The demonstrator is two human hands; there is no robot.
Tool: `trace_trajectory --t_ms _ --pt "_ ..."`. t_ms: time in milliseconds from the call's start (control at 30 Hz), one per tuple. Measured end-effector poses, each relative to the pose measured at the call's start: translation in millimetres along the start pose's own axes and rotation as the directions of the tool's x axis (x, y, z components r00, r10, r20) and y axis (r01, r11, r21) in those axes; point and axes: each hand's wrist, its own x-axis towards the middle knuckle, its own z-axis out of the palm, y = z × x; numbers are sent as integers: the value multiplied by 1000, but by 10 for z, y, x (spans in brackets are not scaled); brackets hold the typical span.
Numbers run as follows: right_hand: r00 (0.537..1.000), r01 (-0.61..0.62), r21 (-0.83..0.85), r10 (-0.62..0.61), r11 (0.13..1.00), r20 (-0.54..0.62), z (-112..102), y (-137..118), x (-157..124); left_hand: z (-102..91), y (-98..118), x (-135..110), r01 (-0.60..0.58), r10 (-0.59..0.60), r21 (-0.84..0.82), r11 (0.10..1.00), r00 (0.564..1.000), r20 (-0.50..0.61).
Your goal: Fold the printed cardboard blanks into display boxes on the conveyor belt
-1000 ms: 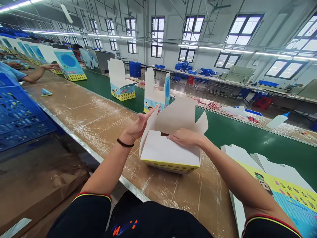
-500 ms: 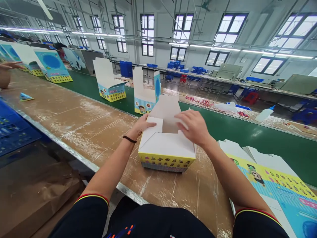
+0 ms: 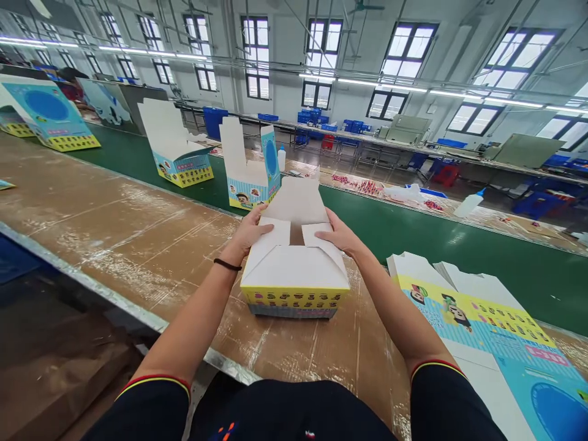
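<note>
The carton (image 3: 294, 294) now has both side flaps folded inward: the left side flap (image 3: 274, 236) and the right side flap (image 3: 319, 236) lie angled toward each other, with a narrow gap between them. Earlier, the right side flap stood raised. The right hand (image 3: 342, 233) has descended from above the carton and now rests at the outer edge of the right side flap. The head view has swung, leaving the blue plastic crate (image 3: 13, 260) only at the left frame edge
</note>
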Motion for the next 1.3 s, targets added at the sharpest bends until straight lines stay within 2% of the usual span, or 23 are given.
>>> trace_trajectory --t_ms 67,167,233,300,367,467,533,600,667,733,800,867,967,1000,1067,1100,1167,1233,1300 --pt "999 43 -59 -44 997 -16 18 -10 1 1 -32 -10 -51 50 -11 999 998 -32" --pt "996 46 -47 -50 998 -75 50 -7 -43 18 -48 -54 -176 188 140 974 979 -81" --pt "995 33 -21 -35 999 -95 67 -12 -81 17 -33 -83 -215 239 278 936 969 -56" --pt "998 7 -37 -9 999 -56 68 -50 -106 2 14 -99 -211 221 421 882 975 26" --pt "1000 -22 -155 24 988 10 60 -130 -111 -9 94 -98 -230 165 590 774 973 162" --pt "991 -57 -448 105 892 82 73 -302 -102 23 246 -91 -289 18 813 506 945 326" --pt "981 -90 -621 177 779 80 116 -415 -103 81 340 -108 -292 -84 903 315 939 334" --pt "973 -114 -737 225 666 52 176 -499 -113 151 413 -146 -271 -153 948 164 943 296" --pt "969 -121 -796 243 593 34 228 -543 -125 214 458 -190 -254 -184 965 72 947 263" --pt "971 -120 -822 238 556 19 253 -545 -125 257 472 -219 -251 -186 968 14 950 250" --pt "976 -110 -822 216 558 16 247 -511 -107 274 458 -223 -263 -172 965 -10 951 258" --pt "983 -95 -754 180 649 31 220 -450 -82 268 427 -204 -284 -151 959 16 947 284" --pt "994 -104 -412 106 905 -18 184 -338 -60 226 370 -158 -302 -110 939 166 940 322" --pt "993 -111 -263 97 958 -66 180 -306 -61 209 352 -143 -298 -90 925 235 941 326" --pt "984 -108 -69 97 992 -150 182 -263 -72 180 319 -116 -296 -52 893 338 942 332" --pt "982 -108 -67 96 992 -163 187 -257 -80 170 306 -104 -302 -41 885 354 941 337" --pt "989 -113 -238 86 965 -119 196 -273 -90 161 287 -88 -322 -50 891 321 933 356" --pt "994 -108 -488 99 866 -45 199 -314 -83 164 280 -81 -348 -72 899 265 923 378" --pt "990 -106 -648 140 755 0 188 -346 -57 169 280 -81 -372 -80 900 226 914 398"
